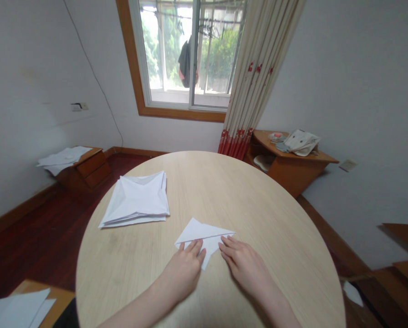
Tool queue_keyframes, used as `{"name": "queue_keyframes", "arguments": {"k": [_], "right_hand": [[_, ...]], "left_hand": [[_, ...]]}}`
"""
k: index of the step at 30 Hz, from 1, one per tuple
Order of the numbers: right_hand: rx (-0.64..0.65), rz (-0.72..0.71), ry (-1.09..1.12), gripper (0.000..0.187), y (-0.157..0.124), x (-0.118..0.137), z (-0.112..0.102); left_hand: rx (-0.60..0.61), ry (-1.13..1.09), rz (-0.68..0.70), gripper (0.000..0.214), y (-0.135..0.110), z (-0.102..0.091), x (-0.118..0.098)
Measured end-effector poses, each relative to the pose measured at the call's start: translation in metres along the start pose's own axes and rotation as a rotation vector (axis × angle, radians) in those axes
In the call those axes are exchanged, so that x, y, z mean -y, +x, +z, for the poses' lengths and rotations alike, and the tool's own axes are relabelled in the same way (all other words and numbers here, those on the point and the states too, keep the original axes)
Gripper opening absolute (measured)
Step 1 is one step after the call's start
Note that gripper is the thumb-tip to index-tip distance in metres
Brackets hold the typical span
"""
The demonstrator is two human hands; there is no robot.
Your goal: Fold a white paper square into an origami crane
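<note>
A folded sheet of white paper (204, 231) lies on the round wooden table (231, 196), with a long crease edge running across it and a narrow point toward me. My left hand (186, 266) rests on the paper's left part, fingers stretched out near the crease. On the right side, my right hand (243, 262) lies with its fingers extended and fingertips touching the paper's right corner. Neither hand grips the sheet. Part of the paper's near side is hidden under my left fingers.
A stack of folded white papers (140, 196) sits on the table's left. More white sheets (17, 307) lie on a surface at lower left. A small cabinet (91, 168) stands at back left, a corner shelf (289, 168) at back right, beside the curtain (255, 77).
</note>
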State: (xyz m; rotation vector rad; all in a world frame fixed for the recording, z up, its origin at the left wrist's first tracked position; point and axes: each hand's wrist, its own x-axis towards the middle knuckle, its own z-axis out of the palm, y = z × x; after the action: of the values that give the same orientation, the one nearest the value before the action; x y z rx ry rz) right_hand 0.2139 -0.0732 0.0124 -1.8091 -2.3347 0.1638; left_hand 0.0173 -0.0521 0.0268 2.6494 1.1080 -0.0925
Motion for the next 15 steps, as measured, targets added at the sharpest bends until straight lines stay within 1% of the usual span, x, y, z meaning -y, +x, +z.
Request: {"name": "queue_keyframes", "arguments": {"k": [9,15], "right_hand": [[-0.052,-0.001,-0.047,0.025,-0.003,0.0051,-0.0048],[-0.052,0.008,-0.104,0.028,-0.0031,0.0083,-0.0092]], "left_hand": [[-0.123,0.033,0.048,0.029,0.0017,0.0029,0.0037],[-0.123,0.091,0.039,0.021,0.0034,0.0022,0.0029]]}}
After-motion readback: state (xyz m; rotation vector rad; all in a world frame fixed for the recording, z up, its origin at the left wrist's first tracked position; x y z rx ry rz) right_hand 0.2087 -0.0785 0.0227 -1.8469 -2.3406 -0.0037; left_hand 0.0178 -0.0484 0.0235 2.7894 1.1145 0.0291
